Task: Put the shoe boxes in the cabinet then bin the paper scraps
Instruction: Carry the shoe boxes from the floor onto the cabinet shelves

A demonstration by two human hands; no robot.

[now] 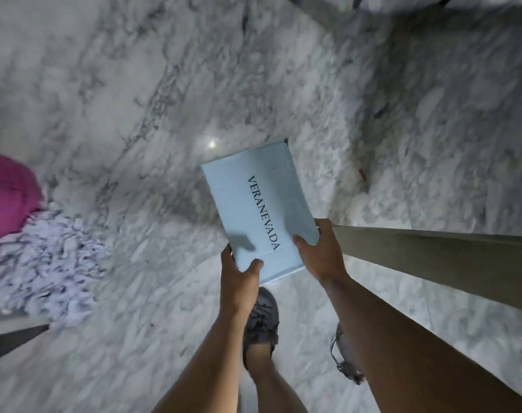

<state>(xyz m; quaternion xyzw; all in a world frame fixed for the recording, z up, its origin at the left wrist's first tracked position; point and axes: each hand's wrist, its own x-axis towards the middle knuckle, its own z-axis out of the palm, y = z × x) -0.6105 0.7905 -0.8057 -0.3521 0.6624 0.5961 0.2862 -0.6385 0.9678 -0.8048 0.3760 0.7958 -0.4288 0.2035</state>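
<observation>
While 2 hands grip it, shoe box extends forward.

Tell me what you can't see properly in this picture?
Head view only:
- Inside of the pale blue cardboard shoe box: its closed lid hides it.
- Fingers of the left hand and right hand: under the box.
- Bright pink thing: cut off by the left edge.
- Pile of white paper scraps: blurred.
- Cabinet and bin: not identifiable.
</observation>
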